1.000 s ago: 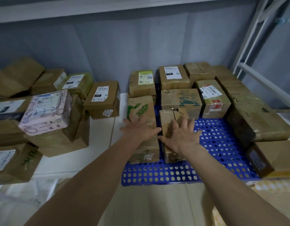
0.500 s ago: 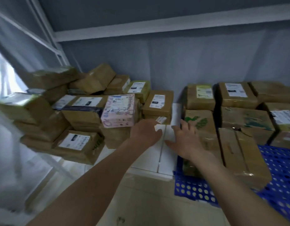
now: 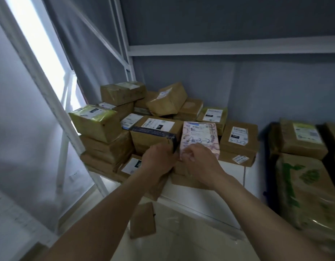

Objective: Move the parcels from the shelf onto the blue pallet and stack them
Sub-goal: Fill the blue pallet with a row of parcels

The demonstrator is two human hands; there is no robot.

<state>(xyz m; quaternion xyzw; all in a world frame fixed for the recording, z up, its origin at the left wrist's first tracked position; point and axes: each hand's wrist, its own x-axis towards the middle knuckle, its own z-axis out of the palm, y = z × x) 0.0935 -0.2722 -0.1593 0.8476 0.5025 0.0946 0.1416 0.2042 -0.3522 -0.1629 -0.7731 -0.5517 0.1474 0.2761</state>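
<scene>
Both hands at the near end of the pink parcel [image 3: 199, 137]: right hand [image 3: 198, 162] curled round its lower corner, left hand [image 3: 159, 160] curled at its left edge, hold there unclear. Parcel atop the brown stack on the shelf [image 3: 210, 187], just beyond the fingers. Risk, probably: dragging it off one-sided, tipping neighbouring brown parcel [image 3: 155, 133] or slipping from so shallow a pinch.

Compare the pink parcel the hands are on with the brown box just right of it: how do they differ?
The pink parcel has a pale printed wrap; the brown box is plain cardboard. The pink parcel has handwriting across its top; the brown box carries a printed label. The left hand and right hand reach the pink parcel; the brown box is untouched. Both sit atop other parcels.
</scene>
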